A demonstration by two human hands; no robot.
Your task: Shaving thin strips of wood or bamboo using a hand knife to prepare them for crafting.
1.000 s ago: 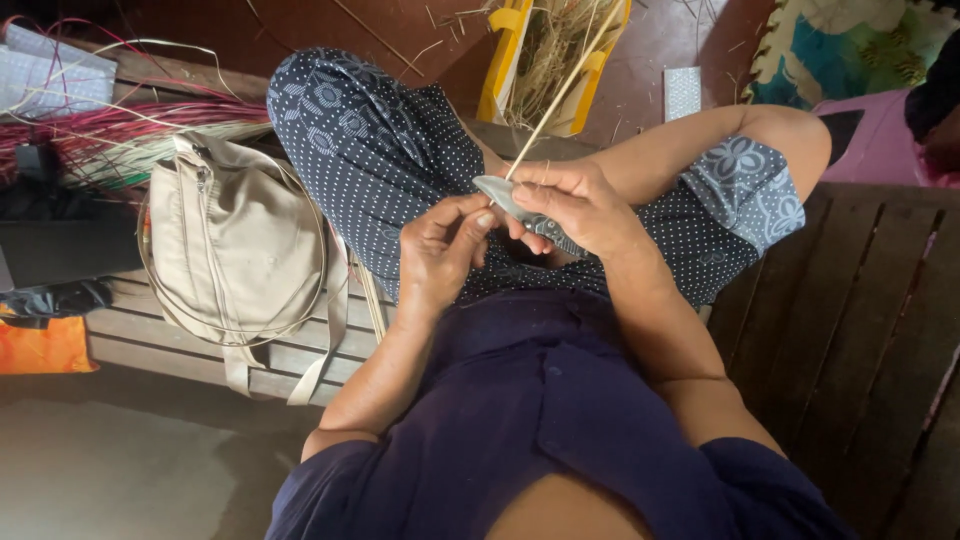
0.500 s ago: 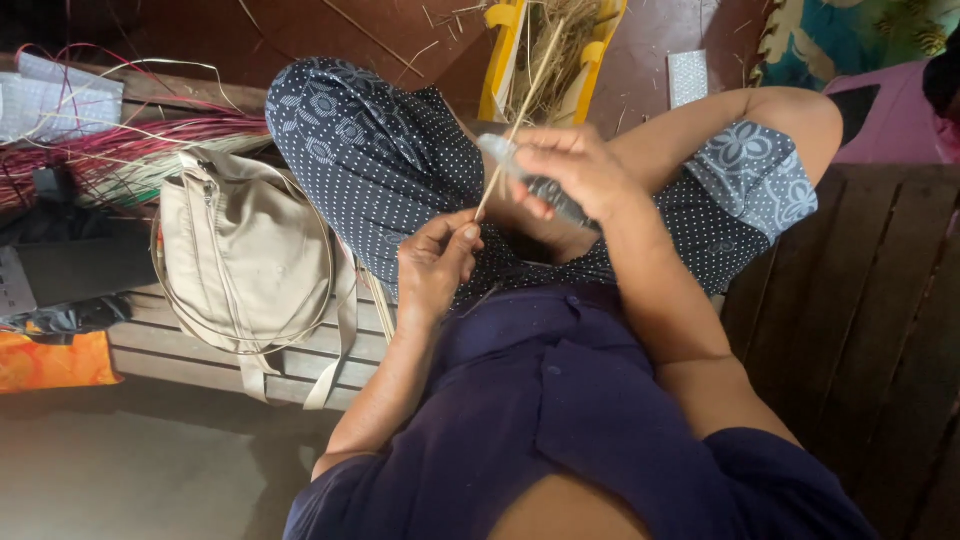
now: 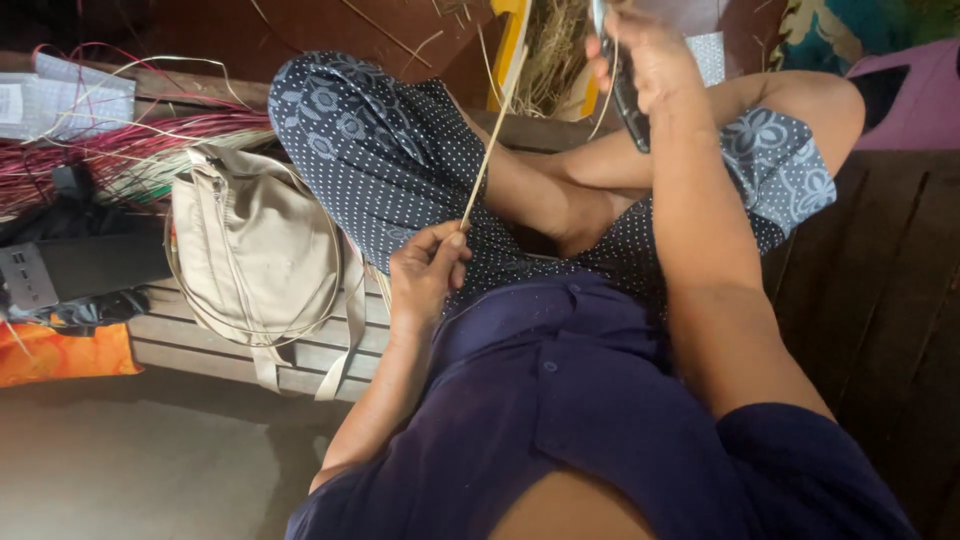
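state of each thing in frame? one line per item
left hand: shut, pinching the strip's lower end
right hand: raised, gripping the blade
strip: taut, slanting up from the left hand
blade: held, pointing down
bag: on the slats, looks closed, straps hanging over the edge
dyed strips: loose bundle, lying flat
straw: loose pile in the yellow holder

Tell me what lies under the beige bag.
The beige bag rests on a slatted wooden bench, its straps hanging over the front edge. Red and green strips lie beside it and run toward its top edge. Whether anything lies beneath the bag itself cannot be seen.
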